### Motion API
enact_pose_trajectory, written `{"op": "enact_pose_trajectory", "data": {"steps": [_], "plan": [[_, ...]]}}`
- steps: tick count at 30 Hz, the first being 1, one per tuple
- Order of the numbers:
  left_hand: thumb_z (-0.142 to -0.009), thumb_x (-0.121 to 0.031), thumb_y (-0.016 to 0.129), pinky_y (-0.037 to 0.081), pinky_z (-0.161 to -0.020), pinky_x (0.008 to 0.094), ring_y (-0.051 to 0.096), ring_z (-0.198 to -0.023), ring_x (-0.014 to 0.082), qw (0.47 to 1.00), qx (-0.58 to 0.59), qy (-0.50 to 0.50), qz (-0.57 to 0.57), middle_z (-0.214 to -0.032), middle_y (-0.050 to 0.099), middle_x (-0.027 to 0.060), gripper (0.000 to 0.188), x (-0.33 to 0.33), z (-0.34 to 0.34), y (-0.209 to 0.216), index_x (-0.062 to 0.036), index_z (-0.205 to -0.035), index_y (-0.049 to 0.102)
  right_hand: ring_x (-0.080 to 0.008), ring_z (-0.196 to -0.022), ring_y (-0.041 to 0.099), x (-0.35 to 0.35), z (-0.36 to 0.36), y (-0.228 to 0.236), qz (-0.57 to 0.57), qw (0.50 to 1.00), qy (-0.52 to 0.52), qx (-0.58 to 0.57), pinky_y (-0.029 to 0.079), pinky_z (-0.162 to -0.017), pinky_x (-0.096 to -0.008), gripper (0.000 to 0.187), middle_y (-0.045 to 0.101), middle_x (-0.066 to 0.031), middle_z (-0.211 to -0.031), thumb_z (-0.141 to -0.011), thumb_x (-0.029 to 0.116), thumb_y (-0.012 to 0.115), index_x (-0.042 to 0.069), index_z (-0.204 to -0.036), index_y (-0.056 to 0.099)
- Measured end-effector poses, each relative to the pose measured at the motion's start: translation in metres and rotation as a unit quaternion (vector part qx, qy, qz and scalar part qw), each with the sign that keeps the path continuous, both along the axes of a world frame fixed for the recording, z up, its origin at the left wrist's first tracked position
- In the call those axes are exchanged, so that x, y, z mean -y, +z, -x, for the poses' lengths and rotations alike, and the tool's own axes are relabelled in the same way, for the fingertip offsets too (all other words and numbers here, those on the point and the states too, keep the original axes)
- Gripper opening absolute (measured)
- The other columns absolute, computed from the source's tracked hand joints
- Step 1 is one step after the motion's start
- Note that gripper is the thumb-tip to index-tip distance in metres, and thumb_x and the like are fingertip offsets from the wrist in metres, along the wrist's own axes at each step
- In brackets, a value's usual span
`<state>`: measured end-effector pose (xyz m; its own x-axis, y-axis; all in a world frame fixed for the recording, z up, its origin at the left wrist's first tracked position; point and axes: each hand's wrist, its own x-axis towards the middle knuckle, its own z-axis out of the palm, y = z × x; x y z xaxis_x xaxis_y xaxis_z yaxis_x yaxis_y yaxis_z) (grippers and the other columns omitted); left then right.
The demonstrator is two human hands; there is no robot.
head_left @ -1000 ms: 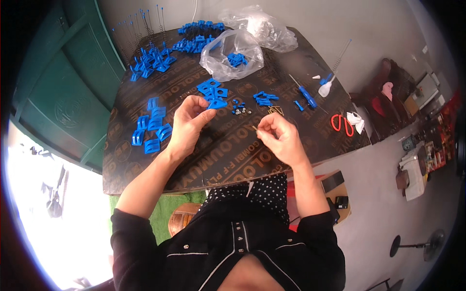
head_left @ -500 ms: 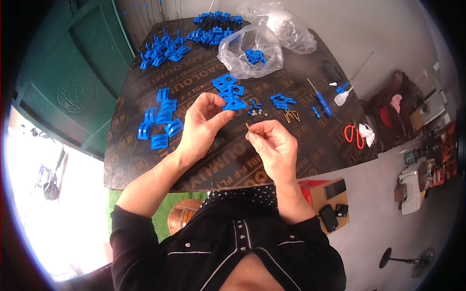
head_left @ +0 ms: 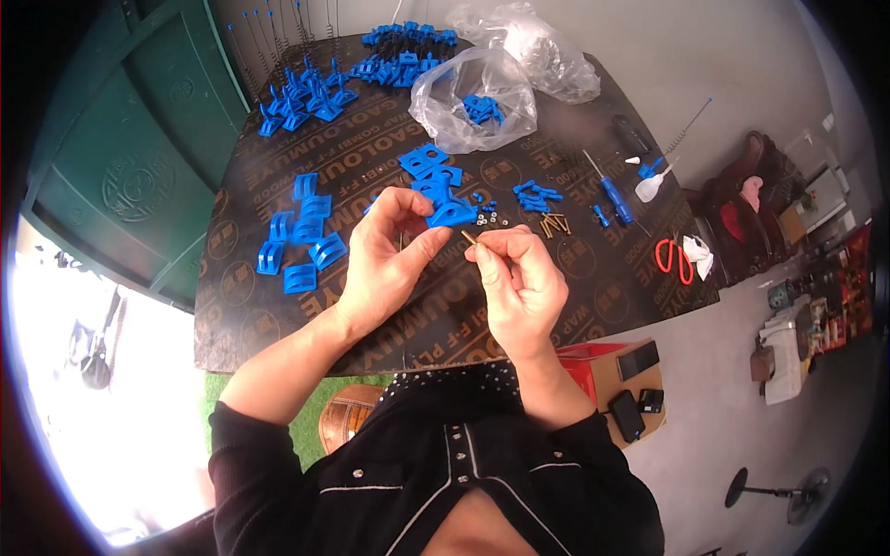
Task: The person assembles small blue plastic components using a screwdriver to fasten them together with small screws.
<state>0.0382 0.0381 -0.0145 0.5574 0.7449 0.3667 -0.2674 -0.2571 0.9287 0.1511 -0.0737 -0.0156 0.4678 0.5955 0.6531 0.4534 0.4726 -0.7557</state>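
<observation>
A brass pin is pinched between the thumb and forefinger of the right hand, its tip poking out toward the left hand, which curls with its fingertips closed on a blue bracket just past the pin. Right beyond the pinch lie a few small nuts and loose brass pins, with more blue brackets off to the left of the left hand. Farther out on the dark board sit a clear bag, a blue screwdriver and red scissors.
</observation>
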Motion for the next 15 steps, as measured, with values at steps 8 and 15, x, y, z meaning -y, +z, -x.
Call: {"op": "enact_pose_trajectory", "data": {"steps": [8,15], "plan": [[-0.076,-0.002,0.072,0.046,-0.077,0.0269,0.054,-0.082,0.0126,0.994,-0.026,0.032,-0.097,-0.087,0.058,0.0036,0.025,0.003,0.000,-0.001,-0.0018,-0.095,0.054,-0.0141,-0.073,0.057,-0.009,0.000,0.002,-0.059,0.993,-0.053,0.092,0.045,-0.062,-0.0223,0.011,0.063,-0.0106,-0.085,-0.081,-0.010,0.063,-0.003,-0.088,0.058],[-0.076,-0.003,0.072,0.047,-0.077,0.0278,0.056,-0.083,0.0141,0.989,-0.030,0.031,-0.141,-0.089,0.059,0.0053,0.026,0.006,0.002,-0.001,-0.0016,-0.095,0.055,-0.0195,-0.066,0.054,-0.014,0.000,0.000,-0.057,0.991,-0.076,0.098,0.044,-0.055,-0.0277,0.015,0.062,-0.0100,-0.081,-0.077,-0.010,0.066,-0.001,-0.085,0.057]]}}
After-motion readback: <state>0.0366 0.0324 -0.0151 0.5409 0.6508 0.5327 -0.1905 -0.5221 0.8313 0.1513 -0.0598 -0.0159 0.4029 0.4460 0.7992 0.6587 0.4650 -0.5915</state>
